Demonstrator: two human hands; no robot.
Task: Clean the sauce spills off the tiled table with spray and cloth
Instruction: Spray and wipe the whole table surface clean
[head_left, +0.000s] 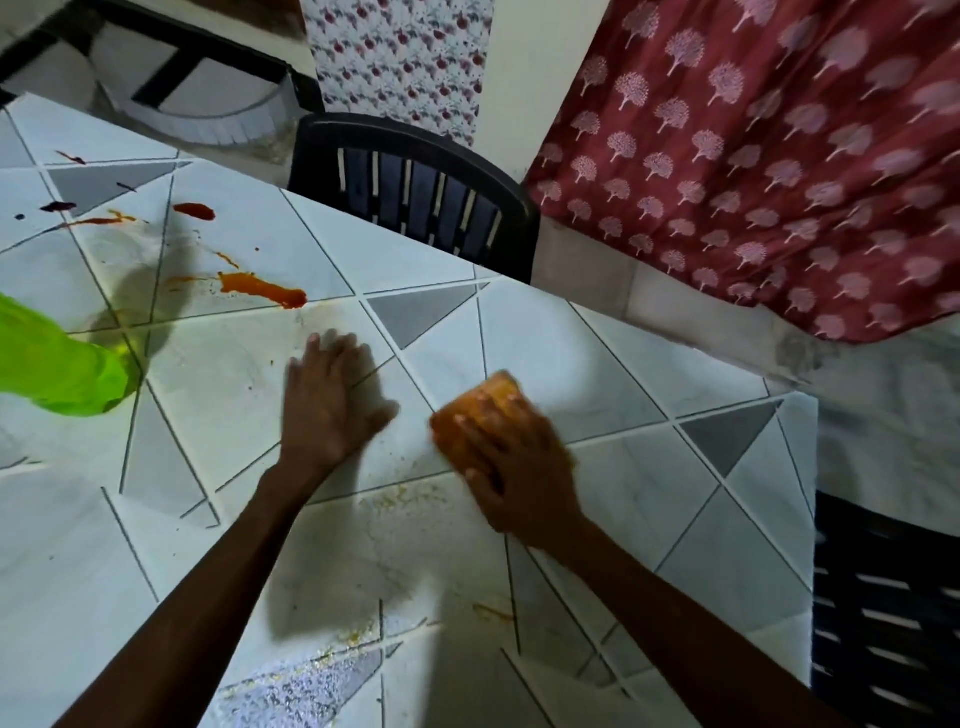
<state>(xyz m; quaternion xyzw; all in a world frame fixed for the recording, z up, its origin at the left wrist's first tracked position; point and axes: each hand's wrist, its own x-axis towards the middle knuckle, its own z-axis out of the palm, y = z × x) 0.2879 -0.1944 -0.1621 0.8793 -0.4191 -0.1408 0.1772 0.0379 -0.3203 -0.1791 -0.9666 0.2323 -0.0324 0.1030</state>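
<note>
Home dining corner. Tiled tabletop (545, 332) in white and grey triangles, smeared with sauce spills (262, 291). Dark plastic slatted chair (415, 197) pushed against far edge, second chair (888, 597) at right. Maroon tree-print curtain (769, 156) and floral cloth (400, 57) hang behind.

No readable text, labels, brands or numbers anywhere in view; green bottle (57, 364) shows no legible print.
</note>
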